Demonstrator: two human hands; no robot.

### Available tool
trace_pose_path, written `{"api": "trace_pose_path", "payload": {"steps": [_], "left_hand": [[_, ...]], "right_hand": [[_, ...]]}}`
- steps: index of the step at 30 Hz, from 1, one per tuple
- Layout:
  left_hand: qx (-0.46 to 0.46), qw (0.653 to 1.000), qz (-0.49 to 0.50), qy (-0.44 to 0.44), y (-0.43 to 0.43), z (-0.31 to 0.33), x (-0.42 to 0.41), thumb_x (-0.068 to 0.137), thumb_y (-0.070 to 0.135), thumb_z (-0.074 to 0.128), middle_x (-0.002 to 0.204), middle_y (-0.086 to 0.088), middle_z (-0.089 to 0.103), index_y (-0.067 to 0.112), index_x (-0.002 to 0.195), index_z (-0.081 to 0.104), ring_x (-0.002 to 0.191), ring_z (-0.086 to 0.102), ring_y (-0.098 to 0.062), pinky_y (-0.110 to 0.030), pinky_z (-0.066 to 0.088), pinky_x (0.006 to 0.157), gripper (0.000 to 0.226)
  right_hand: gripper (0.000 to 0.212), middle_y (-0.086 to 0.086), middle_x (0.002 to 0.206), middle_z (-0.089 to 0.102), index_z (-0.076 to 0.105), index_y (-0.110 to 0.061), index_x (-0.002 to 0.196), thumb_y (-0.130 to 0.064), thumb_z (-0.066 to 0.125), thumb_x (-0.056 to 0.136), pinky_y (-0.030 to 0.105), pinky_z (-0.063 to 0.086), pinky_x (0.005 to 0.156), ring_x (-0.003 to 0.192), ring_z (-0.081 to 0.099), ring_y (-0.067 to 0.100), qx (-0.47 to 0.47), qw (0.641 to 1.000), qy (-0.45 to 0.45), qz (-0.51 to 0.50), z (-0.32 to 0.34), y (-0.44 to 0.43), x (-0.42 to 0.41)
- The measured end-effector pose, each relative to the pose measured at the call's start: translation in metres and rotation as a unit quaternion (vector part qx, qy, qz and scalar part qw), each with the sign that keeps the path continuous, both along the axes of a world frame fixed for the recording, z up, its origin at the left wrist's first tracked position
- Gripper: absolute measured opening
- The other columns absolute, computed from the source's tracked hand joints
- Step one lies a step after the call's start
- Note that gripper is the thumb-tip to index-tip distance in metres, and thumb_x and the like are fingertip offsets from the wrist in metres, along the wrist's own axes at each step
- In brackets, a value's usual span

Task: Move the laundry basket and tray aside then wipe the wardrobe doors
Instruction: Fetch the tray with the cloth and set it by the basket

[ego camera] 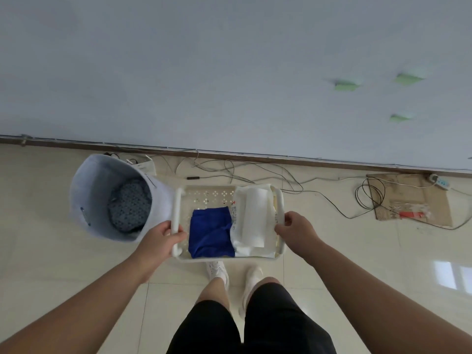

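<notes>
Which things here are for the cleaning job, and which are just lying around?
For the job: tray, held by left hand and right hand; laundry basket beside it; blue cloth in the tray, probably for wiping.
Just lying about: cables, cardboard, power strip on the floor; green notes.

Domestic room: laundry basket (85, 190), tiled floor (332, 254)

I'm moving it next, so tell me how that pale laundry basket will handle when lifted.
The laundry basket looks soft-walled, so it will probably flex when gripped. Only a patterned cloth lies inside, so it is likely light and may tip if nudged.
</notes>
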State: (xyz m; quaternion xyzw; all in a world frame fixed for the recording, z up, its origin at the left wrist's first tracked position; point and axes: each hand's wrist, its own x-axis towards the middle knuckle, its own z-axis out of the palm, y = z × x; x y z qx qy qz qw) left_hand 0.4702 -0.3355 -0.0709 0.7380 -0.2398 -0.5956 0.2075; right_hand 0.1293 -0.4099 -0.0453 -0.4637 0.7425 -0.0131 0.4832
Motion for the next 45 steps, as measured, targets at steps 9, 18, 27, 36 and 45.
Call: {"api": "trace_pose_path", "payload": {"steps": [9, 18, 27, 36, 45], "left_hand": [[0.02, 0.999, 0.045, -0.012, -0.091, -0.11, 0.035, 0.074, 0.037, 0.074, 0.082, 0.01, 0.074, 0.031, 0.088, 0.075, 0.108, 0.069, -0.033, -0.056, 0.057, 0.099, 0.016], [-0.045, 0.995, 0.086, -0.036, -0.166, -0.183, 0.048, 0.073, 0.062, 0.075, 0.092, -0.001, 0.074, 0.04, 0.082, 0.076, 0.093, 0.07, -0.024, -0.049, 0.056, 0.087, 0.024], [-0.029, 0.997, 0.06, -0.049, -0.163, -0.17, 0.041, 0.078, 0.063, 0.068, 0.101, -0.007, 0.069, 0.034, 0.089, 0.071, 0.09, 0.068, -0.02, -0.059, 0.057, 0.095, 0.031], [-0.027, 0.993, 0.099, -0.056, -0.151, -0.145, 0.041, 0.077, 0.061, 0.067, 0.118, 0.021, 0.066, 0.05, 0.105, 0.062, 0.103, 0.068, -0.005, -0.038, 0.06, 0.086, 0.031], [0.118, 0.984, 0.133, -0.021, -0.034, -0.123, 0.021, 0.106, 0.032, 0.054, 0.108, -0.002, 0.077, 0.022, 0.107, 0.069, 0.099, 0.074, -0.022, -0.046, 0.058, 0.087, 0.018]], "right_hand": [[0.005, 0.001, 0.085, 0.065, 0.06, -0.023, 0.088, -0.024, 0.063, 0.084, 0.028, 0.042, 0.054, 0.067, 0.058, 0.017, 0.028, 0.999, 0.005, -0.017, -0.118, -0.101, 0.049], [0.008, -0.004, 0.076, 0.064, 0.055, -0.025, 0.083, -0.032, 0.057, 0.079, 0.029, 0.042, 0.055, 0.066, 0.06, 0.018, -0.053, 0.996, 0.055, -0.05, -0.198, -0.166, 0.074], [0.005, -0.001, 0.077, 0.063, 0.05, -0.025, 0.082, -0.026, 0.056, 0.083, 0.029, 0.037, 0.052, 0.065, 0.06, 0.02, -0.036, 0.997, 0.063, -0.008, -0.194, -0.165, 0.073], [0.041, -0.01, 0.104, 0.063, 0.049, -0.026, 0.122, -0.041, 0.065, 0.088, 0.03, 0.045, 0.059, 0.084, 0.063, 0.009, 0.02, 0.999, 0.005, -0.028, -0.164, -0.161, 0.057], [0.014, -0.013, 0.092, 0.062, 0.065, -0.026, 0.109, -0.028, 0.061, 0.096, 0.021, 0.046, 0.07, 0.085, 0.059, 0.008, -0.176, 0.954, 0.043, 0.239, -0.126, -0.147, 0.113]]}}
